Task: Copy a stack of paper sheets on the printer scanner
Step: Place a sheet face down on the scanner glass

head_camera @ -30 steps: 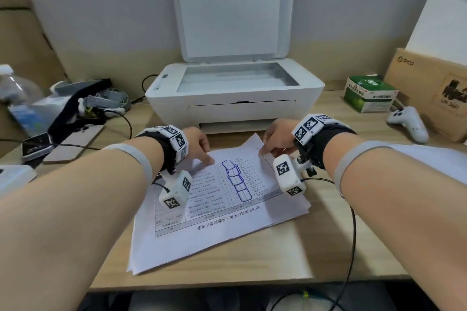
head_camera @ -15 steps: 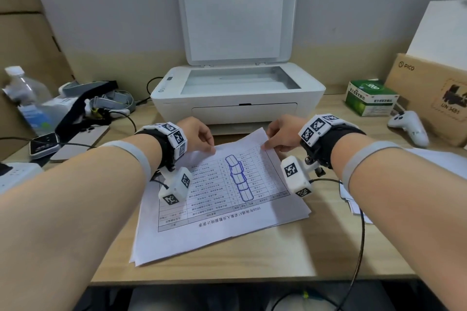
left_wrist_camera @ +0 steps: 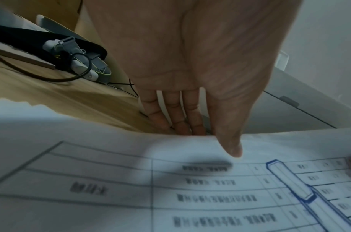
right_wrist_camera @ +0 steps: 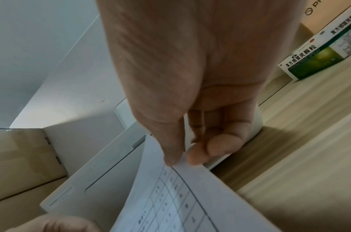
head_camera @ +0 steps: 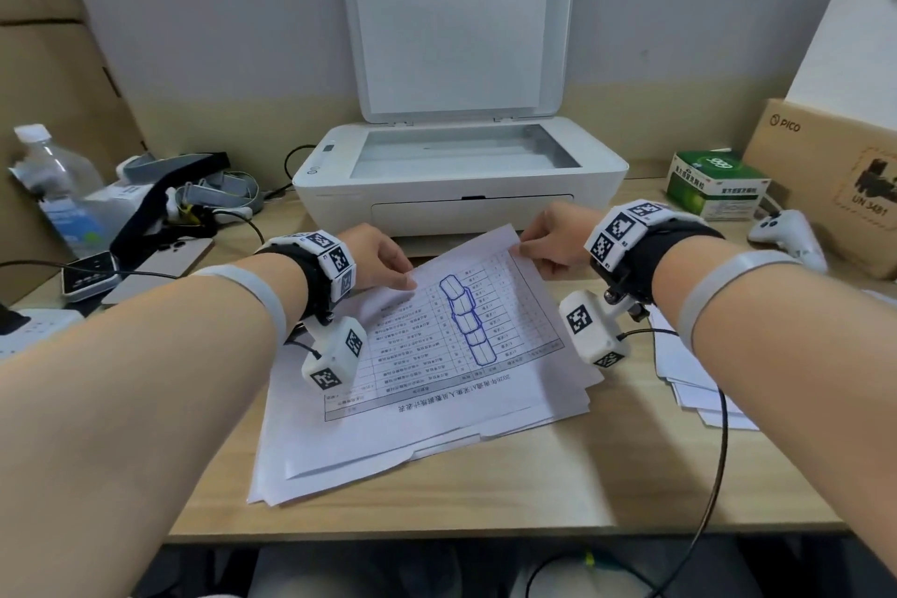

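Note:
A stack of white sheets (head_camera: pixel 340 452) lies on the wooden desk in front of the white printer (head_camera: pixel 461 209). The printer's lid (head_camera: pixel 456 29) stands open and the scanner glass (head_camera: pixel 461 151) is bare. The top sheet (head_camera: pixel 437 345) carries a printed table with blue drawn boxes. My left hand (head_camera: pixel 405 279) pinches its far edge, thumb (left_wrist_camera: pixel 230 146) on top and fingers underneath. My right hand (head_camera: pixel 526 248) pinches the far right corner of that sheet (right_wrist_camera: pixel 180 196) between thumb and forefinger. The far edge is raised off the stack.
On the left are a water bottle (head_camera: pixel 53 189), a phone (head_camera: pixel 160 262), straps and cables (head_camera: pixel 194 199). On the right are a green box (head_camera: pixel 713 185), a white controller (head_camera: pixel 786 238), a cardboard box (head_camera: pixel 835 180) and more loose sheets (head_camera: pixel 689 384).
Both hands went from resting on the top sheet to pinching its far edge. That edge has come up off the stack toward the printer.

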`<state>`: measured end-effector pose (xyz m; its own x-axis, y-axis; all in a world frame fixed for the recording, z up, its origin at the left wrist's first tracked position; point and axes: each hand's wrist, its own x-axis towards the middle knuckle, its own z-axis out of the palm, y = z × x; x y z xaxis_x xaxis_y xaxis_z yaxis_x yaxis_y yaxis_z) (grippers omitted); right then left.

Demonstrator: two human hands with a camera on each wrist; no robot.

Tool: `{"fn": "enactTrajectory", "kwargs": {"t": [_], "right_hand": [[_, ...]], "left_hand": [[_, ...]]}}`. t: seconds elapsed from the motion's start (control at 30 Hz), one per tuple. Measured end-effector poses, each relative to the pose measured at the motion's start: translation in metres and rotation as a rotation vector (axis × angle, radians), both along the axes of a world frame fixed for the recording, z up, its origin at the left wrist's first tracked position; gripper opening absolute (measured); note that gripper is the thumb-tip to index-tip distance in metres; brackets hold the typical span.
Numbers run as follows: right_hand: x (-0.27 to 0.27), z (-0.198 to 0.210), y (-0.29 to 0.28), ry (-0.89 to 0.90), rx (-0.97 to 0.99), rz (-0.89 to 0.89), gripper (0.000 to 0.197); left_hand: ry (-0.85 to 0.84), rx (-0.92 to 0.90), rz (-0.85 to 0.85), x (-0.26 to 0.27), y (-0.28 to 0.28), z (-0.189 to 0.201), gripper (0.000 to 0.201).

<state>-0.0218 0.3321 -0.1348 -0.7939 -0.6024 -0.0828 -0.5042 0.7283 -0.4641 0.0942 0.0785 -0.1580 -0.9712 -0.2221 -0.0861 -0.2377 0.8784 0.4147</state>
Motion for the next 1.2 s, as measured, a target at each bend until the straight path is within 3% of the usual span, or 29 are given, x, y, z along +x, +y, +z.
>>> {"fn": "enactTrajectory", "kwargs": {"t": [0.1,0.27,0.37,0.53,0.6,0.7,0.77,0.87,0.93,1.0,1.1,1.2], "right_hand": [[-0.002,0.008,0.002,-0.059,-0.053,-0.021,0.033],[0.004,0.035,0.014,-0.484,-0.317,-0.010,0.024],[0.006,0.064,0.024,-0.562,-0.405,0.034,0.027],[0.000,0.126,0.032,-0.529,-0.441,0.036,0.037],[0.000,0.154,0.035,-0.461,-0.518,0.033,0.034],[-0.001,0.193,0.038,-0.336,-0.748,-0.002,0.032],[-0.004,0.210,0.038,-0.288,-0.936,-0.034,0.035],[-0.009,0.216,0.037,-0.300,-1.093,-0.045,0.046],[-0.016,0.208,0.035,-0.303,-1.070,-0.066,0.052],[-0.026,0.192,0.031,-0.294,-1.015,-0.094,0.036],[-0.045,0.164,0.023,-0.177,-0.726,-0.129,0.013],[-0.070,0.135,0.014,-0.047,-0.532,-0.137,0.019]], "left_hand": [[-0.035,-0.012,0.011,0.001,0.001,0.006,0.025],[-0.187,-0.053,0.007,0.009,-0.002,0.026,0.041],[-0.232,-0.093,0.017,0.016,-0.008,0.046,0.050],[-0.094,-0.039,0.054,0.027,-0.010,0.097,0.055],[-0.045,0.072,0.081,0.031,-0.013,0.115,0.060],[0.089,0.436,0.131,0.033,-0.020,0.141,0.040],[0.228,0.518,0.151,0.033,-0.019,0.161,0.024],[0.483,0.545,0.150,0.023,-0.024,0.180,0.021],[0.632,0.495,0.129,0.014,-0.028,0.183,0.016],[0.693,0.329,0.137,0.002,-0.032,0.176,0.022],[0.643,0.178,0.185,-0.015,-0.034,0.158,0.034],[0.517,0.213,0.178,-0.030,-0.032,0.140,0.044]]}}
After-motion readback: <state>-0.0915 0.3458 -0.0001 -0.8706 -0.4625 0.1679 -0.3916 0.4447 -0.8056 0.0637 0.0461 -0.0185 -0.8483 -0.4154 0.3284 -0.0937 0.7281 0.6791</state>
